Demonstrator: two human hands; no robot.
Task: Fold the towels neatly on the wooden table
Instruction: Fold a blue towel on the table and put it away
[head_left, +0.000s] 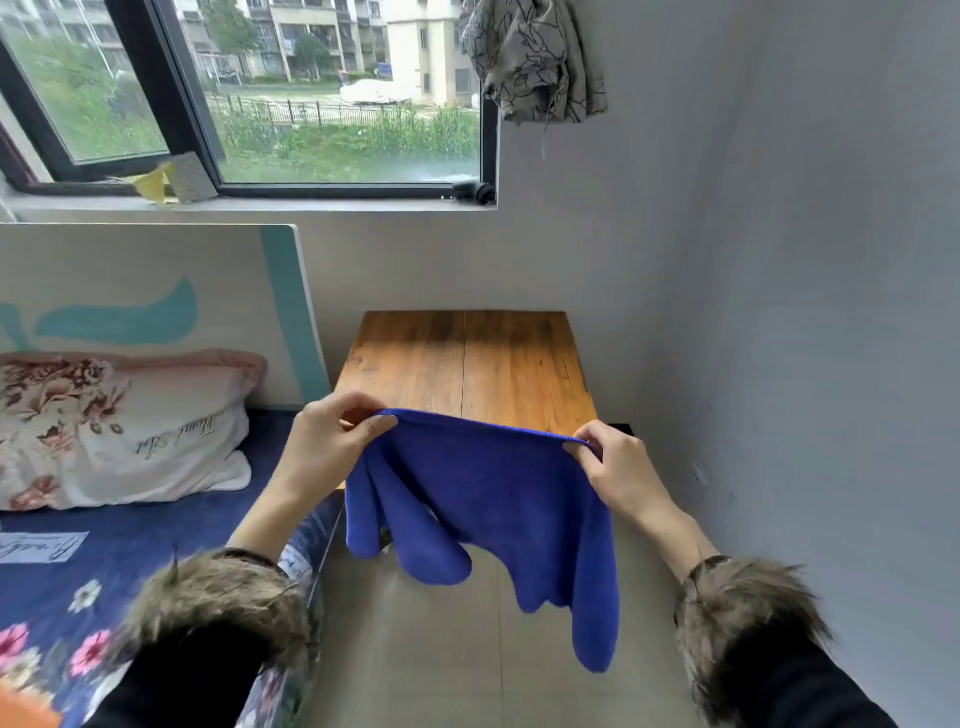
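A blue towel (483, 499) hangs in the air in front of the wooden table (462, 358), its top edge stretched between my two hands. My left hand (332, 441) pinches the towel's upper left corner between thumb and fingers. My right hand (613, 467) pinches the upper right corner. The towel's lower part droops in loose folds toward the floor, below the table's near edge. The tabletop behind it is bare wood.
A bed (119, 561) with a dark floral cover and a flowered pillow (119, 431) lies to the left of the table. Grey walls close in behind and to the right. A window (249, 93) sits above, with a patterned cloth (530, 57) hanging beside it.
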